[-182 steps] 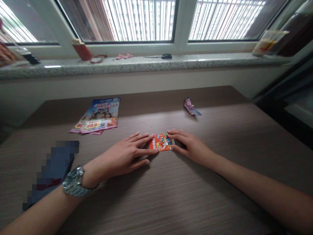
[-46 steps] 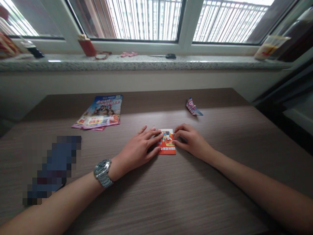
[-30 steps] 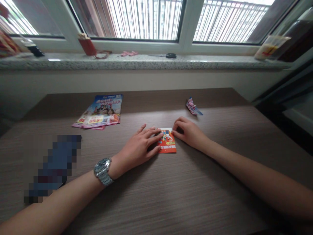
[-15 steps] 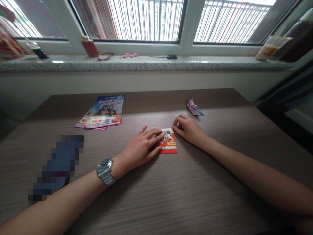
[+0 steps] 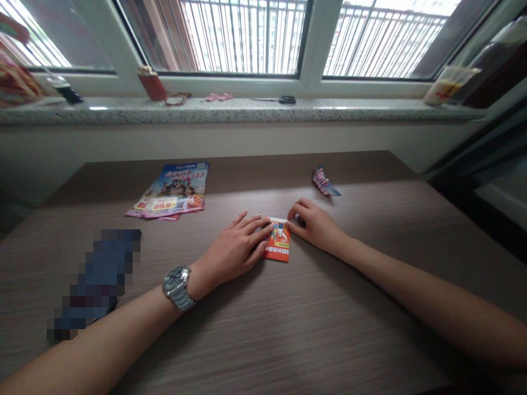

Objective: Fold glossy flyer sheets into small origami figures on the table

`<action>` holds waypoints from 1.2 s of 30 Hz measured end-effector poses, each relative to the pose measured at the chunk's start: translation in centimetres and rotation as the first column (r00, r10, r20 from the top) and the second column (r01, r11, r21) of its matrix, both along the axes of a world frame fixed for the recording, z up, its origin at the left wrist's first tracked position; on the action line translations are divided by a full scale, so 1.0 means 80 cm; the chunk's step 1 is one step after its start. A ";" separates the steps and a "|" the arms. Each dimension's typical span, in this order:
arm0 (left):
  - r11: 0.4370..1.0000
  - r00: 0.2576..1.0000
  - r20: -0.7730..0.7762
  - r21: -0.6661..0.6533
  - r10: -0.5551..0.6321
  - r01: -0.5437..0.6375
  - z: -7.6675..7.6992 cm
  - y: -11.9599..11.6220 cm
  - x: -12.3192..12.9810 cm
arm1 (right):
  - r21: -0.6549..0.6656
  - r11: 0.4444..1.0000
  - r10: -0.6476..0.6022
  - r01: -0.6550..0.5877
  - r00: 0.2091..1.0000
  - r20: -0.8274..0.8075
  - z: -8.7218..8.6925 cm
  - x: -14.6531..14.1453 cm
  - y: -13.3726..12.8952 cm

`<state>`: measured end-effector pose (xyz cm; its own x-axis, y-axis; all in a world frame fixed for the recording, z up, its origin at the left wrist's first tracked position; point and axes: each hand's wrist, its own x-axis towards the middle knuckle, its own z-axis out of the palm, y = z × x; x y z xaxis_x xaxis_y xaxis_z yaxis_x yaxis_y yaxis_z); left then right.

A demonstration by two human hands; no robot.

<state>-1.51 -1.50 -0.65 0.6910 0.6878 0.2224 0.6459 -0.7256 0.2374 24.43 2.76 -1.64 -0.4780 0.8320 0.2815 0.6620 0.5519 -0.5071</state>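
Note:
A small red-orange printed leaflet (image 5: 279, 251) lies on the brown table in front of me, with cartoon figures and a white strip along its far edge. My left hand (image 5: 236, 246), with a metal watch (image 5: 178, 286) on its wrist, rests over the leaflet's left part. Its fingers are spread and cover that side. At the far right corner of the leaflet, my right hand (image 5: 315, 222) has its fingers curled in, thumb and forefinger at the paper's edge. Beyond this hand lies a crumpled, colourful folded piece of paper (image 5: 324, 182).
Glossy flyers (image 5: 178, 189) lie stacked at the table's far left. A blurred-out dark blue object (image 5: 99, 280) lies by my left forearm. Scissors (image 5: 284, 100), a red container (image 5: 152, 85) and a plastic cup (image 5: 447, 88) stand or lie on the windowsill.
My right hand has shifted slightly left and nearer to me. The leaflet's right edge has moved left and its near edge is tilted a little. The left hand stays almost in place.

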 end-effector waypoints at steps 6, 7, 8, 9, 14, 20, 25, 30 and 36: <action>0.999 0.999 -0.011 0.037 0.034 -0.034 0.002 0.000 0.001 | 0.002 0.999 0.045 -0.045 0.999 0.030 0.003 -0.006 -0.022; 0.998 0.999 -0.013 0.042 0.041 -0.041 0.001 -0.001 0.002 | 0.004 0.998 0.056 -0.056 0.998 0.035 0.003 -0.008 -0.025; 0.998 0.999 -0.014 0.045 0.047 -0.046 0.001 -0.001 0.002 | 0.005 0.998 0.064 -0.065 0.997 0.038 0.002 -0.010 -0.028; 0.998 0.999 -0.012 0.046 0.050 -0.050 0.000 -0.001 0.002 | 0.007 0.997 0.075 -0.075 0.996 0.040 0.002 -0.011 -0.030; 0.999 0.999 0.016 0.019 0.028 -0.029 -0.004 0.000 0.002 | -0.008 0.994 0.106 -0.106 0.994 0.027 0.004 -0.013 -0.031; 1.000 0.999 0.039 0.013 0.016 -0.016 -0.005 0.001 0.001 | -0.045 0.989 0.139 -0.139 0.990 -0.003 0.004 -0.008 -0.023; 1.000 0.997 0.079 0.002 -0.004 0.004 -0.007 0.001 0.001 | -0.067 0.992 0.105 -0.105 0.994 -0.002 0.001 -0.009 -0.014; 0.999 0.993 0.109 0.023 -0.050 0.048 -0.008 0.002 0.000 | -0.048 0.996 0.078 -0.077 0.997 0.026 -0.001 -0.016 0.000; 0.998 0.995 0.079 0.029 -0.056 0.054 -0.005 0.001 0.001 | 0.002 0.999 0.052 -0.053 0.997 0.063 -0.001 -0.026 0.017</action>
